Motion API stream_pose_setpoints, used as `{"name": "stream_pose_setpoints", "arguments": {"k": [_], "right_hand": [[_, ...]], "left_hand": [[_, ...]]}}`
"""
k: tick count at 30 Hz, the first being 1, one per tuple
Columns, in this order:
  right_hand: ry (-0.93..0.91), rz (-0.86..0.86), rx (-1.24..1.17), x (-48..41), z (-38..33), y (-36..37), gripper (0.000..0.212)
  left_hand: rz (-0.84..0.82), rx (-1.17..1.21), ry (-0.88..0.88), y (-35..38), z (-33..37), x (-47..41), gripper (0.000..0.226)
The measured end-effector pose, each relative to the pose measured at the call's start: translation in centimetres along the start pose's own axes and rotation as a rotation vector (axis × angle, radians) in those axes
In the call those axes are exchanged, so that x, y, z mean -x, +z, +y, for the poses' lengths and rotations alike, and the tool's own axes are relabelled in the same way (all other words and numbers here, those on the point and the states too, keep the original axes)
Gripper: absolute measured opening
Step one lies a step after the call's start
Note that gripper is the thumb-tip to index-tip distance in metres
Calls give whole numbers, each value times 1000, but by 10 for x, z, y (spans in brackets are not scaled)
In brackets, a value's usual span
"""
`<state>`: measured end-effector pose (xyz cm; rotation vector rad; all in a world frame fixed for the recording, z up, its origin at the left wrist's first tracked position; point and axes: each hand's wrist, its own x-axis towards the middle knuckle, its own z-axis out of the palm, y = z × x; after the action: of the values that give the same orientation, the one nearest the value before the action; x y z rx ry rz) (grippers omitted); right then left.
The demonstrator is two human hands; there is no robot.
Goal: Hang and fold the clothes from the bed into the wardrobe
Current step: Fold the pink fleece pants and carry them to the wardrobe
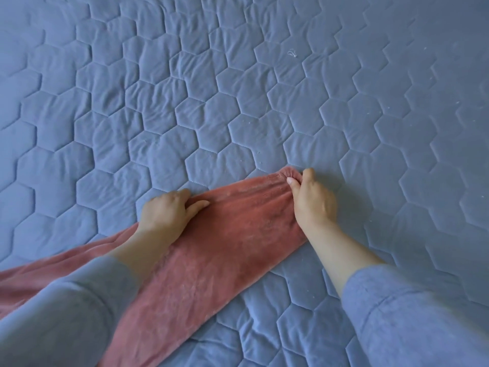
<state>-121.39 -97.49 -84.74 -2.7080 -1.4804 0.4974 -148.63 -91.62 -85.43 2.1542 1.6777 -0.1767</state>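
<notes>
right hand (312, 200), head view: thumb and fingers clamped on the gathered end of the pink garment (225, 247), at its far right corner. left hand (169, 210): fingers curled over the garment's far edge, thumb laid on top, gripping the cloth. hands well apart, one at each side of the same end. grey-blue sleeves (397, 313) ending partway up the forearms.

pink garment: long, soft, fleecy strip lying flat on the bed (238, 88), running from the lower left of the picture up to the hands, partly hidden under the left sleeve. possibly a trouser leg with an elastic cuff; hard to be sure.

step in hand, by the look of it: straightening the end ahead of a fold. fold itself apparently not yet made, putting away not yet done. needed next, probably: both grips firm, end lifted and brought back toward the body, edges matched, fleece smoothed flat.

surface: blue quilted bed cover, stitched hexagons, lightly wrinkled, soft. small white thread (291, 53) far up on the right, specks of lint about. wardrobe out of sight; nothing else of the room visible.
</notes>
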Motion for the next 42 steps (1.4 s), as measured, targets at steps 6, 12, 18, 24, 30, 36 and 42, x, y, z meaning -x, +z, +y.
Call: {"name": "stream_pose_setpoints", "arguments": {"k": [6, 12, 18, 24, 30, 36, 42], "right_hand": [[-286, 294, -15, 31, -31, -20, 38], [-611, -24, -195, 103, -100, -8, 30], [-722, -287, -244, 142, -174, 25, 40], [-700, -354, -47, 140, -218, 51, 37], [-520, -155, 27, 125, -231, 64, 20], [-340, -25, 109, 143, -237, 82, 23], [-360, 2, -274, 157, -227, 49, 32]], "left_hand": [[97, 220, 30, -17, -30, 40, 37], [75, 154, -57, -51, -125, 97, 21], [-99, 59, -91, -60, -196, 123, 27], [-92, 124, -106, -54, -223, 117, 19], [47, 191, -172, -46, -232, 121, 27], [9, 5, -308, -43, -249, 114, 43], [237, 272, -57, -61, -224, 117, 14]]}}
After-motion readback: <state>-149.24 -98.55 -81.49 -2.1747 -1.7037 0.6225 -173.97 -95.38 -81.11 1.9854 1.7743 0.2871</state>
